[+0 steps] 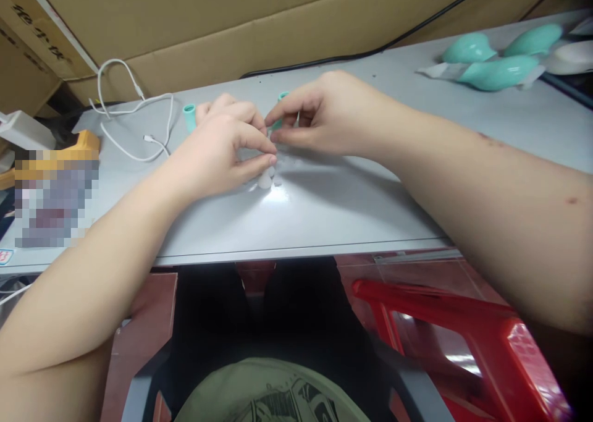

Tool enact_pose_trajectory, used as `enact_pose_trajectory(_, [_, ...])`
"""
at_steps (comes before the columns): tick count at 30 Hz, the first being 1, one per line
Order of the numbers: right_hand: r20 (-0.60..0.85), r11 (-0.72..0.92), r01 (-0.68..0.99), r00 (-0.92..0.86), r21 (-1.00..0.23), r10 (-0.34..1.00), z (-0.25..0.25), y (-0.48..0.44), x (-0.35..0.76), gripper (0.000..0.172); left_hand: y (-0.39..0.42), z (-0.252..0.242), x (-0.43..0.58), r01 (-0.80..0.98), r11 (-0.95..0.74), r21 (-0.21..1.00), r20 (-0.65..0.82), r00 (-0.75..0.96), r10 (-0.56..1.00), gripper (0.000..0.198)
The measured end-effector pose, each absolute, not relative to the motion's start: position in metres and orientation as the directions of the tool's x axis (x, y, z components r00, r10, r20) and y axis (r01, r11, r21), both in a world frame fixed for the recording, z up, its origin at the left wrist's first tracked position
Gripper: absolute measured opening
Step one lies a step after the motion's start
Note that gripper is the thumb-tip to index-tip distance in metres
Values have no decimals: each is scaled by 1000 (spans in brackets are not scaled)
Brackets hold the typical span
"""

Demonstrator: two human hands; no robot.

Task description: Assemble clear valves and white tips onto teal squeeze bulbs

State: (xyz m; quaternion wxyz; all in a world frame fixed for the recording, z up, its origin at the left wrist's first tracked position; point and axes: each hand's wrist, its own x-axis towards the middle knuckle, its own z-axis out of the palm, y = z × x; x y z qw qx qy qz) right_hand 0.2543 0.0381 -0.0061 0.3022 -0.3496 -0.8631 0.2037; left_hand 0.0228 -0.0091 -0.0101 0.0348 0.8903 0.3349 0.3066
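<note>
Both my hands meet at the middle of a grey table. My left hand is closed in a pinch over a small white part that rests on the table. My right hand is closed too, its fingertips pinching a small teal tube, of which only bits show between the fingers. A second teal tube stands just behind my left hand.
A white cable lies coiled at the back left beside a white charger and an orange object. Teal and white moulded shells lie at the far right. Cardboard backs the table. A red stool stands below.
</note>
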Motion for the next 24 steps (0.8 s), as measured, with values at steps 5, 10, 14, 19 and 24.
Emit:
enact_pose_trajectory(5, [343,661,547,-576,-513,742,-6,39,251,16,-6,-8,20,572,-773,274,536,576,617,8])
enact_pose_trajectory(10, [240,521,580,-492,-626,837,10,32,252,18,-10,2,18,607,-738,294,529,540,655,6])
enact_pose_trajectory(14, [-17,212,435,-465,-875,885,19,34,261,14,-14,4,19,605,-727,325,564,493,663,7])
enact_pose_trajectory(19, [-222,5,363,-582,-932,783,15,52,274,10,-15,3,19,594,-714,370,580,453,677,10])
enact_pose_trajectory(24, [-243,-37,321,-630,-946,738,12,57,276,8,-14,2,20,571,-699,429,569,430,701,4])
